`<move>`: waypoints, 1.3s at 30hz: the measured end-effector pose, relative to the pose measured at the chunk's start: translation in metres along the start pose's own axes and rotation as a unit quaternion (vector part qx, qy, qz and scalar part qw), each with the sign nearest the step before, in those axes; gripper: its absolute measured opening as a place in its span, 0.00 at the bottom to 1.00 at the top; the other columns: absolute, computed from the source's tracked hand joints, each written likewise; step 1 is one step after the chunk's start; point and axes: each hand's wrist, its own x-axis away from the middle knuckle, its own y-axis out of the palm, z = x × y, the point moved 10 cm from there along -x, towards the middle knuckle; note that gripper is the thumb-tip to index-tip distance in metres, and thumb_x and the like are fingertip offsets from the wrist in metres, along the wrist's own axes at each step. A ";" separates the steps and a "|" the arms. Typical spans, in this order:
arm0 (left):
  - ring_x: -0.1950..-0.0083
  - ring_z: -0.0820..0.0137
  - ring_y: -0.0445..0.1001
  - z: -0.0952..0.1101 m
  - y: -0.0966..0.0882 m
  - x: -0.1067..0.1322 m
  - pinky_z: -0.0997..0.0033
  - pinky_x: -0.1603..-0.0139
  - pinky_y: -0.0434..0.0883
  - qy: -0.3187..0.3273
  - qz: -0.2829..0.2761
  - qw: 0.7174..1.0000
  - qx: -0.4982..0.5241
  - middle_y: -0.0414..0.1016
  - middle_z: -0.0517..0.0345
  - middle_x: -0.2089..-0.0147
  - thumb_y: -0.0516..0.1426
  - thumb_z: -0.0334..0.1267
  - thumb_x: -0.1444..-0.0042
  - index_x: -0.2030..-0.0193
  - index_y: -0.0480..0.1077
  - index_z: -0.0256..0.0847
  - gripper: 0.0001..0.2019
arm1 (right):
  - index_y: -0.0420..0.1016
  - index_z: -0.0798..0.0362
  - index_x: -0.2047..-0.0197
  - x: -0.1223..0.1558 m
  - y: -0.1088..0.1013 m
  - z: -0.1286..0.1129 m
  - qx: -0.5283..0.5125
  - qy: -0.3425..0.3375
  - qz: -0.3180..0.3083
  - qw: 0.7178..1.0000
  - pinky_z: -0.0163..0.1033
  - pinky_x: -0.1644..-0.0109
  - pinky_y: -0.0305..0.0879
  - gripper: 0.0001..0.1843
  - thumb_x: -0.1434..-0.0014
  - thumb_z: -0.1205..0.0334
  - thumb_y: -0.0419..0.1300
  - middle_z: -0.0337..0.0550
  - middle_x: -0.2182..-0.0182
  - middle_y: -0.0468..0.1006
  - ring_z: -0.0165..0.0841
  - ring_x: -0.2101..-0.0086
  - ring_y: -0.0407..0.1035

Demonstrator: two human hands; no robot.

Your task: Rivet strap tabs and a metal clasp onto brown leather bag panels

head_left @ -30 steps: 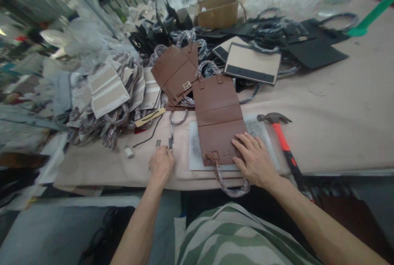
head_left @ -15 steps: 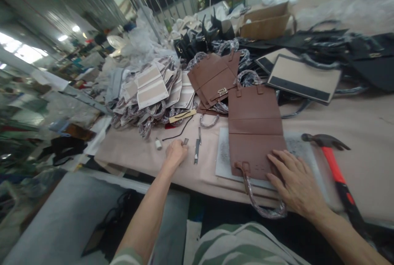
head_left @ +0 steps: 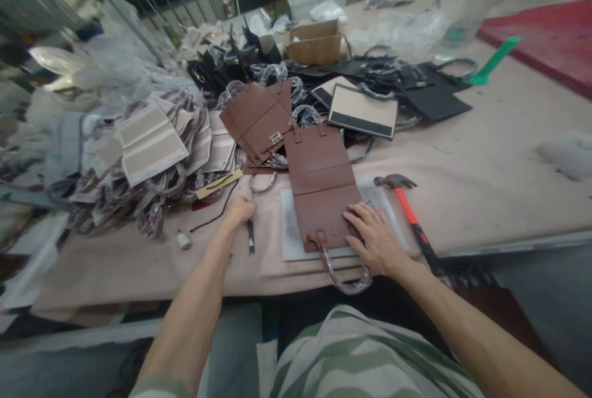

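Note:
A brown leather bag panel (head_left: 320, 182) lies flat on a white mat (head_left: 290, 225) at the table's near edge, its wrapped handle (head_left: 340, 276) hanging over the edge. My right hand (head_left: 375, 237) lies flat on the panel's lower right corner, fingers spread. My left hand (head_left: 238, 210) is closed over the top of a thin metal tool (head_left: 251, 240) lying on the table, left of the mat. Whether the fingers actually grip the tool is hidden.
A red-handled hammer (head_left: 409, 213) lies right of the mat. More brown panels (head_left: 256, 117), a heap of beige panels (head_left: 148, 142), black panels (head_left: 430, 99), a cardboard box (head_left: 317, 43) and a small white piece (head_left: 184, 239) cover the back and left.
My left hand moved from the small metal piece at the left over to the thin tool beside the mat. The right hand stayed on the panel; the view swung about.

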 end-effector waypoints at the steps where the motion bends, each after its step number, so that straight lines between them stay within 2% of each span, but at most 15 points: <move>1: 0.66 0.56 0.81 -0.002 -0.002 0.006 0.61 0.59 0.77 -0.009 -0.004 1.000 0.022 0.73 0.55 0.79 0.62 0.35 0.55 0.74 0.69 0.40 0.05 | 0.67 0.56 0.34 0.000 0.000 0.000 -0.002 0.002 0.001 1.000 0.62 0.30 0.49 0.28 0.33 0.54 0.54 0.54 0.33 0.63 0.50 0.32 0.52; 2: 0.66 0.58 0.81 -0.004 -0.003 0.015 0.61 0.59 0.78 -0.021 -0.009 0.998 0.056 0.74 0.55 0.77 0.60 0.37 0.51 0.72 0.69 0.39 0.05 | 0.67 0.56 0.34 0.000 -0.001 0.000 -0.004 0.003 0.003 1.000 0.62 0.30 0.49 0.28 0.33 0.54 0.54 0.54 0.33 0.63 0.50 0.32 0.51; 4: 0.65 0.63 0.81 0.002 0.003 0.037 0.61 0.57 0.79 -0.035 -0.026 0.981 0.191 0.77 0.55 0.72 0.58 0.39 0.45 0.66 0.69 0.39 0.06 | 0.67 0.55 0.34 0.000 -0.002 -0.001 -0.007 0.003 0.009 1.000 0.62 0.29 0.48 0.28 0.33 0.54 0.55 0.54 0.33 0.63 0.50 0.32 0.51; 5: 0.64 0.65 0.82 0.010 0.011 0.050 0.60 0.55 0.80 -0.038 -0.044 0.956 0.287 0.78 0.55 0.69 0.58 0.40 0.43 0.63 0.69 0.39 0.07 | 0.67 0.55 0.34 0.001 -0.002 -0.001 -0.009 0.004 0.011 1.000 0.61 0.29 0.48 0.27 0.33 0.54 0.55 0.54 0.33 0.63 0.50 0.32 0.51; 7: 0.61 0.65 0.82 0.036 0.036 0.081 0.57 0.51 0.80 -0.038 -0.101 0.870 0.480 0.80 0.55 0.64 0.63 0.43 0.44 0.58 0.70 0.41 0.12 | 0.67 0.56 0.34 0.000 -0.003 -0.002 -0.011 0.004 0.012 1.000 0.61 0.29 0.48 0.27 0.33 0.54 0.55 0.54 0.33 0.63 0.50 0.32 0.52; 8: 0.60 0.64 0.82 0.052 0.051 0.098 0.56 0.50 0.80 -0.036 -0.131 0.835 0.534 0.81 0.55 0.63 0.66 0.44 0.47 0.56 0.70 0.42 0.16 | 0.67 0.56 0.34 0.000 -0.003 -0.002 -0.011 0.005 0.012 1.000 0.61 0.29 0.47 0.27 0.33 0.55 0.55 0.54 0.33 0.64 0.50 0.32 0.52; 9: 0.59 0.63 0.83 0.068 0.066 0.114 0.56 0.51 0.80 -0.036 -0.157 0.814 0.558 0.81 0.55 0.63 0.68 0.45 0.50 0.54 0.70 0.42 0.19 | 0.67 0.56 0.34 0.000 -0.004 -0.003 -0.011 0.005 0.011 1.000 0.60 0.29 0.47 0.27 0.33 0.55 0.55 0.54 0.33 0.64 0.50 0.32 0.52; 11: 0.60 0.61 0.83 0.094 0.093 0.141 0.58 0.56 0.81 -0.034 -0.192 0.799 0.569 0.81 0.54 0.63 0.72 0.47 0.55 0.56 0.70 0.40 0.24 | 0.67 0.55 0.34 0.000 -0.005 -0.004 -0.011 0.006 0.012 1.000 0.60 0.29 0.46 0.27 0.34 0.55 0.55 0.54 0.33 0.64 0.51 0.32 0.52; 14: 0.62 0.64 0.82 0.119 0.115 0.162 0.64 0.59 0.80 0.000 -0.191 0.817 0.544 0.81 0.54 0.64 0.71 0.46 0.53 0.62 0.71 0.39 0.19 | 0.67 0.55 0.34 0.001 -0.007 -0.004 -0.016 0.008 0.016 1.000 0.60 0.28 0.46 0.28 0.34 0.55 0.56 0.54 0.33 0.64 0.50 0.32 0.51; 18: 0.61 0.68 0.81 0.131 0.116 0.168 0.67 0.54 0.78 0.083 -0.162 0.873 0.453 0.81 0.54 0.64 0.65 0.41 0.45 0.64 0.73 0.38 0.09 | 0.68 0.55 0.35 0.001 -0.008 -0.004 -0.027 0.012 0.022 0.999 0.60 0.28 0.45 0.28 0.35 0.55 0.57 0.54 0.33 0.64 0.50 0.32 0.51; 22: 0.61 0.68 0.81 0.130 0.115 0.170 0.68 0.53 0.78 0.123 -0.150 0.894 0.404 0.81 0.54 0.62 0.61 0.37 0.41 0.63 0.74 0.39 0.04 | 0.68 0.55 0.35 0.000 -0.010 -0.004 -0.034 0.010 0.022 0.999 0.59 0.28 0.44 0.28 0.35 0.55 0.57 0.53 0.33 0.64 0.50 0.32 0.51; 27: 0.60 0.69 0.80 0.131 0.115 0.172 0.69 0.53 0.78 0.144 -0.127 0.908 0.373 0.81 0.54 0.62 0.60 0.35 0.41 0.62 0.74 0.40 0.03 | 0.68 0.55 0.35 0.000 -0.010 -0.004 -0.033 0.013 0.016 0.999 0.59 0.28 0.44 0.28 0.35 0.56 0.57 0.53 0.33 0.64 0.50 0.31 0.50; 31: 0.61 0.69 0.81 0.122 0.111 0.168 0.68 0.53 0.78 0.123 -0.096 0.911 0.381 0.82 0.55 0.63 0.60 0.38 0.40 0.61 0.72 0.40 0.05 | 0.68 0.55 0.35 0.001 -0.011 -0.005 -0.035 0.010 0.020 0.999 0.59 0.28 0.45 0.27 0.35 0.56 0.57 0.53 0.33 0.64 0.50 0.32 0.51; 34: 0.60 0.68 0.82 0.115 0.110 0.167 0.67 0.54 0.79 0.101 -0.091 0.908 0.397 0.82 0.55 0.63 0.62 0.41 0.41 0.60 0.70 0.41 0.08 | 0.68 0.55 0.35 0.001 -0.010 -0.005 -0.037 0.008 0.023 0.999 0.60 0.28 0.44 0.27 0.36 0.57 0.57 0.53 0.33 0.64 0.50 0.32 0.51; 39: 0.61 0.68 0.82 0.117 0.110 0.171 0.68 0.55 0.79 0.115 -0.089 0.915 0.376 0.83 0.55 0.63 0.62 0.41 0.41 0.61 0.71 0.40 0.07 | 0.68 0.55 0.35 0.001 -0.011 -0.004 -0.041 0.011 0.023 0.999 0.60 0.28 0.44 0.27 0.35 0.56 0.57 0.53 0.33 0.64 0.51 0.32 0.51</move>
